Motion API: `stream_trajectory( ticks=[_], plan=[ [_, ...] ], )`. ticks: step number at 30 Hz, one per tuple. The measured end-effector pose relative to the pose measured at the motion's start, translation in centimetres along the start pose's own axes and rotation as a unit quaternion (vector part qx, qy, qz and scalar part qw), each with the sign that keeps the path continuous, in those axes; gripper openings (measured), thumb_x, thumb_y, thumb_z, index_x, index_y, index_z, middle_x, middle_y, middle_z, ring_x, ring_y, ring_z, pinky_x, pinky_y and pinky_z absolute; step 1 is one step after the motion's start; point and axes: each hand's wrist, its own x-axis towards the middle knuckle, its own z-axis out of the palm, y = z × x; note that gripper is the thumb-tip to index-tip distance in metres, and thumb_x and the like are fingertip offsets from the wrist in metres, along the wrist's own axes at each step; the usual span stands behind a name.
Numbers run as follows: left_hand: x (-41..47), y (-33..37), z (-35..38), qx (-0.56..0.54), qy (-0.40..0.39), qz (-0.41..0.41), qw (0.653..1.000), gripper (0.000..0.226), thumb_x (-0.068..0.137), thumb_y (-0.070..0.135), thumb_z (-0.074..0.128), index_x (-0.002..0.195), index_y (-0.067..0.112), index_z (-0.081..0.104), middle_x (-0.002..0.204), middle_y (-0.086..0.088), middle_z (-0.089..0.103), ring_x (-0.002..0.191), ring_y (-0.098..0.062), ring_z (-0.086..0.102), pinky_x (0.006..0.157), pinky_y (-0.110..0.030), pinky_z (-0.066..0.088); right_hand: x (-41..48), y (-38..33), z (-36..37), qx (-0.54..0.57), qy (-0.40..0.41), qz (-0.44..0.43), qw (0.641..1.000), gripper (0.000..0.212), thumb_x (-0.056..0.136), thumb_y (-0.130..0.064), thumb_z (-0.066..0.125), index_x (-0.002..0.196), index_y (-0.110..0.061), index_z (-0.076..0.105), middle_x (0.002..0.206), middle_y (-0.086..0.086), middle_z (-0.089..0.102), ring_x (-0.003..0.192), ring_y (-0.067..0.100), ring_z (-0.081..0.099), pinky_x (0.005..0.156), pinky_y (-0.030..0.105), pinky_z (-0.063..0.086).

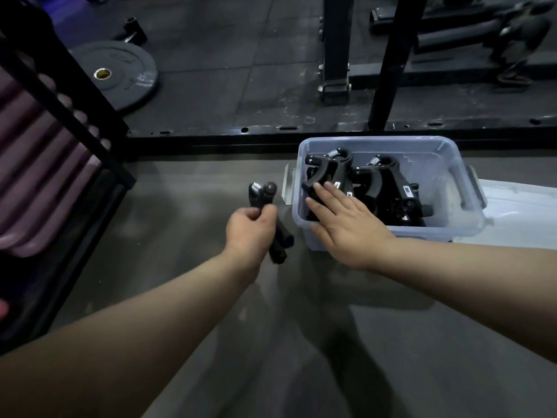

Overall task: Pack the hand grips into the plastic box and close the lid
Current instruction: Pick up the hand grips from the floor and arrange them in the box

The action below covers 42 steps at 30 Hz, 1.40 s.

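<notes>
While left hand [250,229] curls round loose hand grip [265,194], spring end up, just left of plastic box [376,140], right hand [342,220] reaches over near rim. Its fingers lie straight and flat on packed hand grips [394,188], likely steadying pile, making room. White lid [524,206] off, just right of box. Box sits on grey floor [180,218]. Dim gym: weight plate [120,76], black rack frame [388,61] beyond.

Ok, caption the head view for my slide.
Left hand holds a hand grip beside the plastic box; right hand touches packed grips.
</notes>
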Motion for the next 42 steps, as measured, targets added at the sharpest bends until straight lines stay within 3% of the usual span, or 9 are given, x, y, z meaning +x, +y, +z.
stream_trajectory(
  ticks=[3, 9, 12, 15, 21, 28, 33, 37, 42],
  plan=[
    [-0.7, 3.1, 1.7, -0.056, -0.035, 0.044, 0.997, 0.026, 0.074, 0.035, 0.062, 0.071, 0.009, 0.060, 0.056, 0.002, 0.059, 0.053, -0.013, 0.053, 0.051, -0.027, 0.047, -0.3, 0.1, -1.8, 0.190, 0.056, -0.007, 0.980, 0.054, 0.100, -0.042, 0.033, 0.147, -0.016, 0.037, 0.156, 0.001, 0.032, 0.146, 0.012, 0.021, 0.118, 0.037, 0.021],
    [-1.1, 5.5, 5.9, -0.082, -0.147, 0.039, 0.985, 0.025, 0.093, 0.041, 0.062, 0.091, 0.016, 0.066, 0.090, -0.007, 0.074, 0.087, -0.023, 0.072, 0.081, -0.042, 0.059, -0.6, -0.3, -7.1, 0.636, 0.013, 0.126, 0.761, 0.040, 0.099, -0.026, 0.051, 0.137, -0.020, 0.044, 0.122, 0.003, 0.063, 0.110, 0.012, 0.062, 0.091, 0.028, 0.052],
    [0.2, 6.1, 7.1, -0.050, -0.168, 0.089, 0.980, 0.018, 0.098, 0.034, 0.048, 0.094, 0.024, 0.063, 0.097, -0.004, 0.072, 0.094, -0.024, 0.069, 0.084, -0.041, 0.057, -0.5, 1.7, -8.8, 0.671, 0.020, 0.185, 0.718, 0.034, 0.096, -0.006, 0.048, 0.127, -0.018, 0.051, 0.107, 0.011, 0.065, 0.095, 0.025, 0.066, 0.076, 0.039, 0.057],
    [2.4, 5.3, 7.8, 0.201, -0.129, 0.227, 0.944, 0.024, 0.088, 0.031, 0.046, 0.109, 0.034, 0.059, 0.110, 0.007, 0.064, 0.108, -0.019, 0.059, 0.098, -0.043, 0.048, -0.9, 4.6, -10.1, 0.669, 0.090, 0.237, 0.699, 0.031, 0.090, -0.005, 0.048, 0.118, -0.016, 0.057, 0.096, 0.013, 0.065, 0.086, 0.031, 0.064, 0.079, 0.053, 0.054],
    [2.1, 5.2, 8.5, 0.574, -0.152, 0.223, 0.773, 0.043, 0.095, 0.049, 0.042, 0.128, 0.025, 0.052, 0.137, -0.007, 0.043, 0.133, -0.029, 0.033, 0.110, -0.041, 0.028, -2.2, 10.0, -12.3, 0.565, 0.102, 0.327, 0.750, 0.023, 0.089, -0.013, 0.049, 0.109, -0.016, 0.061, 0.082, 0.009, 0.059, 0.069, 0.022, 0.059, 0.060, 0.029, 0.047],
    [1.1, 10.3, 6.2, 0.532, -0.301, 0.181, 0.771, 0.047, 0.098, 0.031, 0.050, 0.144, 0.023, 0.046, 0.145, -0.007, 0.046, 0.129, -0.026, 0.047, 0.106, -0.034, 0.038, -3.9, 9.1, -11.0, 0.449, -0.030, 0.402, 0.797, 0.021, 0.089, -0.011, 0.049, 0.104, -0.003, 0.061, 0.098, 0.022, 0.068, 0.080, 0.033, 0.066, 0.078, 0.049, 0.054],
    [-1.5, 11.2, 5.3, 0.559, -0.363, 0.183, 0.722, 0.060, 0.097, 0.036, 0.052, 0.152, 0.029, 0.030, 0.160, -0.002, 0.024, 0.143, -0.025, 0.031, 0.117, -0.036, 0.028, -4.3, 7.4, -13.1, 0.436, -0.045, 0.441, 0.783, 0.021, 0.090, -0.010, 0.045, 0.100, -0.001, 0.061, 0.084, 0.015, 0.064, 0.071, 0.028, 0.062, 0.068, 0.037, 0.050],
    [-3.6, 11.6, 5.0, 0.559, -0.369, 0.216, 0.710, 0.058, 0.099, 0.033, 0.048, 0.153, 0.028, 0.028, 0.162, 0.000, 0.020, 0.143, -0.025, 0.031, 0.115, -0.033, 0.028, -5.2, 6.2, -15.0, 0.475, -0.055, 0.460, 0.748, 0.021, 0.096, -0.003, 0.033, 0.091, -0.005, 0.053, 0.087, 0.018, 0.058, 0.082, 0.032, 0.060, 0.081, 0.049, 0.051],
    [-5.4, 13.2, 2.2, 0.523, -0.337, 0.247, 0.743, 0.045, 0.099, 0.028, 0.047, 0.143, 0.017, 0.044, 0.144, -0.008, 0.049, 0.128, -0.029, 0.048, 0.105, -0.032, 0.037, -6.5, 3.9, -17.7, 0.470, -0.045, 0.478, 0.741, 0.032, 0.093, 0.003, 0.024, 0.085, -0.007, 0.053, 0.074, 0.018, 0.061, 0.059, 0.028, 0.061, 0.054, 0.040, 0.057]
  ],
)
